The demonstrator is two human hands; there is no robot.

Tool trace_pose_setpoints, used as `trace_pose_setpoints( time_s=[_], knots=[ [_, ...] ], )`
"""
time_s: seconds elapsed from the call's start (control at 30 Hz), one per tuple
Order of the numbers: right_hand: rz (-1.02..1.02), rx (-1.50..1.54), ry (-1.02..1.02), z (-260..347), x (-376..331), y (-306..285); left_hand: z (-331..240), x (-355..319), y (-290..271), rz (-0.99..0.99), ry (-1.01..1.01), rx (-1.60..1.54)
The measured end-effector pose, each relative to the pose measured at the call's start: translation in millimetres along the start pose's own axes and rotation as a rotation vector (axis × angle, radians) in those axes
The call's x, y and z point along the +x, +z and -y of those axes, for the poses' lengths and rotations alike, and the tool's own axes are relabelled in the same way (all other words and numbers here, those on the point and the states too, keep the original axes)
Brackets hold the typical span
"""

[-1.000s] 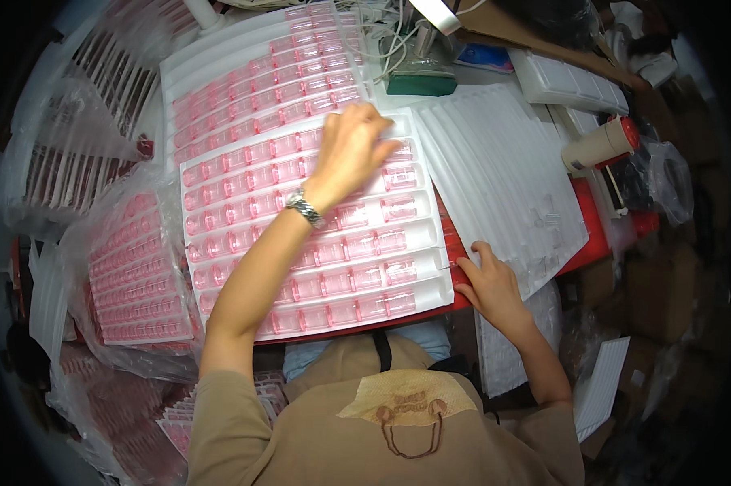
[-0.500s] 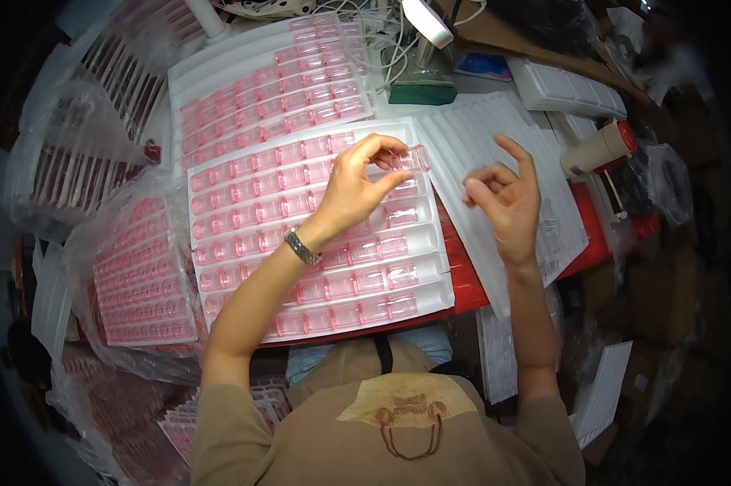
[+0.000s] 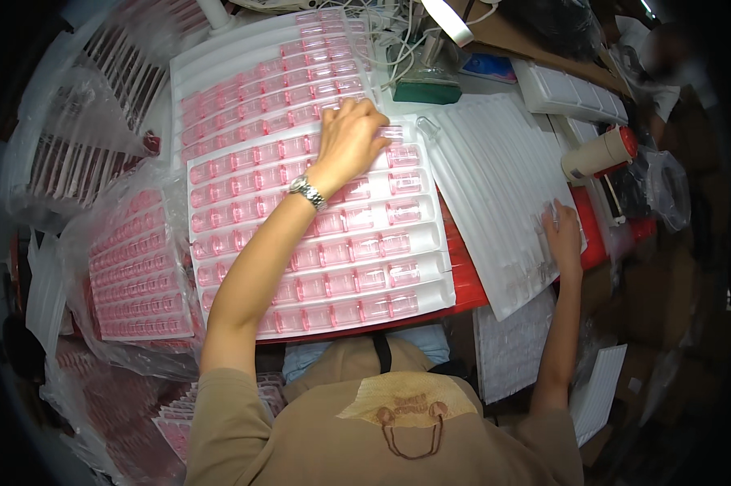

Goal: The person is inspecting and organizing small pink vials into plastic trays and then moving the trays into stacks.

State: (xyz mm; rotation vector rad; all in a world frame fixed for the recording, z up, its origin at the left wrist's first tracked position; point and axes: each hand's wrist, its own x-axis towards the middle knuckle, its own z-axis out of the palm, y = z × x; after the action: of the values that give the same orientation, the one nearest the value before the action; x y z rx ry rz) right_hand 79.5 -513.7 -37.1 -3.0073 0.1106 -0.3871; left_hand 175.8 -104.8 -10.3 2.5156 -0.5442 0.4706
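A large white ribbed tray (image 3: 440, 279) holds rows of pink see-through plastic cylinders (image 3: 403, 212). Over its top row my left hand (image 3: 352, 138) is curled, wearing a metal watch at the wrist. A pink plastic cylinder (image 3: 391, 132) sticks out from between the thumb and fingers. My right hand (image 3: 563, 235) reaches down to the right edge of a second white ribbed tray (image 3: 495, 170). Its fingertips are closed about a small clear plastic piece (image 3: 551, 217), partly hidden by them. Another clear piece (image 3: 428, 125) lies at that tray's upper left corner.
Behind stands another tray of pink cylinders (image 3: 252, 89). A plastic-wrapped tray (image 3: 139, 283) leans at left. At the back are a green-based stand (image 3: 427, 91) and cables; a cream bottle with a red cap (image 3: 596, 154) lies at right. The red table edge (image 3: 467, 283) shows in front.
My left hand has moved up and slightly left to the top row. My right hand has dropped from mid-air onto the right-hand tray, down and to the right.
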Motion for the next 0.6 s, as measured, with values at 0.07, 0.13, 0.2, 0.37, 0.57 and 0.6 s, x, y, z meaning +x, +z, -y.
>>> trace_pose_setpoints(
  time_s=[0.07,0.13,0.2,0.37,0.57,0.6],
  knots=[
    [0.113,-0.022,-0.032,1.6,-2.3,1.9,-6.2,6.3,6.2,0.080,0.052,0.054],
    [0.081,0.024,-0.022,12.3,1.4,-5.0,-7.7,5.7,5.2,0.091,0.041,0.034],
    [0.081,0.103,-0.030,17.7,7.4,-8.7,-11.3,1.3,0.9,0.044,-0.009,-0.065],
    [0.079,1.027,0.030,77.2,43.1,-30.0,-18.6,-15.1,-9.6,0.078,-0.008,-0.635],
    [0.236,1.760,-0.259,230.4,50.4,-32.4,-32.7,-36.3,-10.2,0.108,-0.226,-1.336],
    [0.104,1.581,-0.307,236.3,50.2,-24.7,-33.8,-35.4,-10.4,0.106,-0.225,-1.334]
  ],
)
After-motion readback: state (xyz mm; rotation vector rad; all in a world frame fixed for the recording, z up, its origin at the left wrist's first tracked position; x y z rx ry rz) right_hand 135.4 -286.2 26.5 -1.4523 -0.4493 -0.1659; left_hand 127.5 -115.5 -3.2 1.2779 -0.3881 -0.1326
